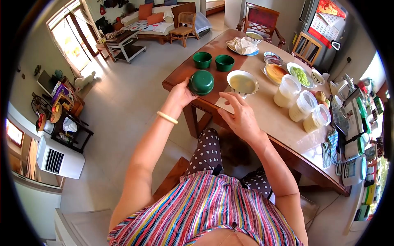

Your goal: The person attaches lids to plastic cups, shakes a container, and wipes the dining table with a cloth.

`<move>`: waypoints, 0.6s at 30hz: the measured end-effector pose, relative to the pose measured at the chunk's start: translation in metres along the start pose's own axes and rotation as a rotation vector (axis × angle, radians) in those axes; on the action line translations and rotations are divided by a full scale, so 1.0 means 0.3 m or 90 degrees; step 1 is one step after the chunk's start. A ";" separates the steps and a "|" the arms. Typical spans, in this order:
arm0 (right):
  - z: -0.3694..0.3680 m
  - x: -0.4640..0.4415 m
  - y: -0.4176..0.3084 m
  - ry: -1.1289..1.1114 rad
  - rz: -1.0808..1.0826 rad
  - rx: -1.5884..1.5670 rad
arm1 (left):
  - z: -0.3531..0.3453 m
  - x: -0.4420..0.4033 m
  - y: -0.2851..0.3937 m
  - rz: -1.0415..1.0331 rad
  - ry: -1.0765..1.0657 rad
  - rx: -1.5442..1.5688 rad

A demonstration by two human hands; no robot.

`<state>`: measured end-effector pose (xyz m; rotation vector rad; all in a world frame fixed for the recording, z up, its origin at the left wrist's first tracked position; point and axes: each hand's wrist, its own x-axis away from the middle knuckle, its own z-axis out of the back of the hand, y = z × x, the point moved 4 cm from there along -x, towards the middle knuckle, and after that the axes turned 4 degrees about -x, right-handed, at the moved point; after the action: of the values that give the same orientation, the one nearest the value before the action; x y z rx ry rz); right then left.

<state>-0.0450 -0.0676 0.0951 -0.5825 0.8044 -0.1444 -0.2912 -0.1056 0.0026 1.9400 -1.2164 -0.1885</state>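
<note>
A green bowl [201,83], its rounded underside facing up, is held at its left side by my left hand [183,95] near the table's left front edge. My right hand [239,116] hovers at the front edge with its fingers apart and nothing in them. Just beyond it stands a white bowl [242,83] of pale yellowish liquid. Two more green bowls, one on the left [202,60] and one on the right [225,63], stand upright behind the held one.
On the wooden table [262,119] are three plastic containers [286,90], a plate of chopped greens [300,75], a round yellow food [276,73] and a cloth [245,45]. A wooden armchair [262,20] stands behind the table.
</note>
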 end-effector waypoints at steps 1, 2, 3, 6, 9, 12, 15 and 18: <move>-0.004 -0.018 0.001 -0.005 0.020 0.021 | 0.024 -0.046 0.001 -0.018 -0.011 -0.053; 0.002 -0.054 0.020 -0.021 0.016 0.055 | 0.066 -0.122 0.003 -0.039 -0.023 -0.105; 0.016 -0.105 0.052 -0.036 0.013 0.088 | 0.087 -0.173 0.016 -0.060 -0.035 -0.157; 0.080 -0.289 0.174 -0.076 -0.088 0.243 | 0.033 -0.169 0.113 -0.156 0.097 -0.620; 0.056 -0.473 0.420 -0.127 -0.019 0.317 | 0.020 -0.248 0.183 -0.373 0.153 -0.982; -0.028 -0.581 0.551 -0.284 -0.041 0.382 | -0.063 -0.261 0.240 -0.424 0.159 -1.131; -0.144 -0.612 0.710 -0.420 0.048 0.423 | -0.083 -0.349 0.255 -0.528 0.076 -1.171; -0.182 -0.659 0.806 -0.525 -0.068 0.361 | -0.081 -0.434 0.275 -0.572 -0.093 -1.278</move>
<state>-0.2436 0.1768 0.0600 -0.1069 -0.0834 -0.2012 -0.4031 -0.0034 0.0399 0.4058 0.2152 -1.3545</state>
